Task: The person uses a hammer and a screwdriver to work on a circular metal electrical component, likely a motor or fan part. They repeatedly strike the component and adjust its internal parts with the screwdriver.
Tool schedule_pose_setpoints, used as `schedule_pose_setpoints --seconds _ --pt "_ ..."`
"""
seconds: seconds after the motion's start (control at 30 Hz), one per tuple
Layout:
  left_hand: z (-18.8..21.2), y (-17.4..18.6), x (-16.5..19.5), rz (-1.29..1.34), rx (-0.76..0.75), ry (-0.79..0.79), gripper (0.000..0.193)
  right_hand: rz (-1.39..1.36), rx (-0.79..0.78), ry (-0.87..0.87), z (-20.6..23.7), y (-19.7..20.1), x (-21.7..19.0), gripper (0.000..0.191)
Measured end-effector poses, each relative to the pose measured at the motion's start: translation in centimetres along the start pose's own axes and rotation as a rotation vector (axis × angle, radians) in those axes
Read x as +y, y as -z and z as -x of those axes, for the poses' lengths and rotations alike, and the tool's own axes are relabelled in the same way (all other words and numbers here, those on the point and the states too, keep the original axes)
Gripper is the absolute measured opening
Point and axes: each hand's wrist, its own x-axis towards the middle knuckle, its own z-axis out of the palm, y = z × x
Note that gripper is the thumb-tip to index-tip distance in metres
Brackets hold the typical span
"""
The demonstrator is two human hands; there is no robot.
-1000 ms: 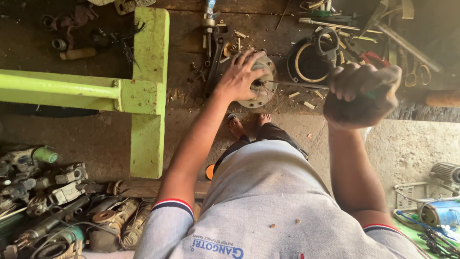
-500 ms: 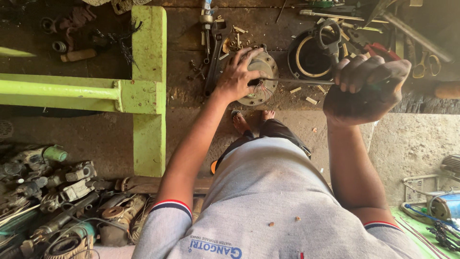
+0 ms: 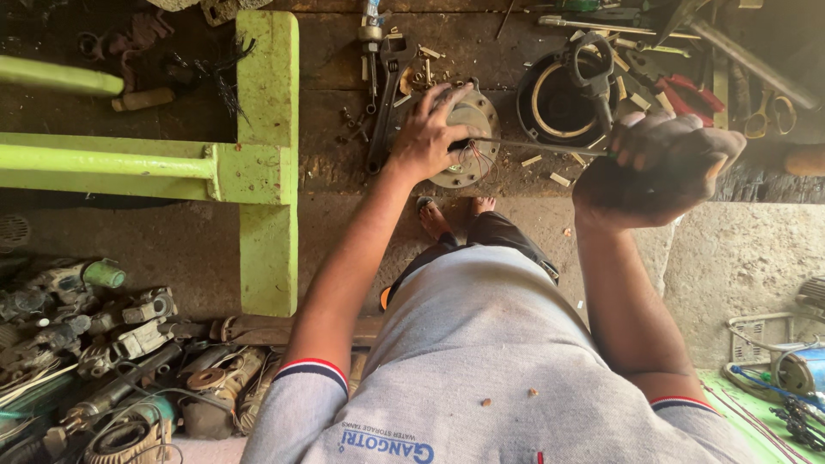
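Observation:
My left hand [image 3: 428, 135] presses down on a round metal motor part [image 3: 475, 137] that lies on a dark, dirty wooden bench [image 3: 326, 69]; thin copper wires show at its centre. My right hand [image 3: 653, 163] is clenched around the handle of a long thin screwdriver [image 3: 524, 146], whose shaft reaches left to the part under my left fingers. Both of my arms stretch forward from a grey shirt with striped sleeve cuffs.
A lime-green metal frame [image 3: 262, 163] stands left of the part. A black ring-shaped housing [image 3: 559, 103], wrenches, pliers with red handles [image 3: 687, 90] and small bits litter the bench. Old power tools [image 3: 94, 344] lie piled on the floor at lower left. My feet [image 3: 451, 215] show below the bench.
My right hand has moved slightly up and left with the screwdriver. My left hand stays on the round part. The view has shifted a little.

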Motion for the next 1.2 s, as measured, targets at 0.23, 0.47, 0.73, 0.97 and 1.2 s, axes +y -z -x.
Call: schedule_pose_setpoints --seconds 0.23,0.47,0.73,0.97,1.2 --pt "0.6 1.2 0.4 0.019 0.095 0.060 0.047 0.138 0.149 -0.084 -1.6 0.0 1.0 0.027" --pt "1.6 1.5 2.3 0.049 0.229 0.142 0.033 0.034 0.030 -0.170 -2.6 -0.9 1.6 0.016" --pt "2.0 -0.6 1.4 -0.116 0.351 0.040 0.061 0.049 0.013 -0.211 -2.8 -0.7 -0.4 0.017" --pt "1.9 -0.4 1.1 -0.038 0.340 -0.002 0.064 -0.147 -0.260 -0.307 -2.8 -2.4 -1.0 0.013" --pt "1.7 0.3 2.3 -0.097 0.354 0.100 0.069 -0.252 -0.123 -0.422 -2.8 -2.8 -0.5 0.020"
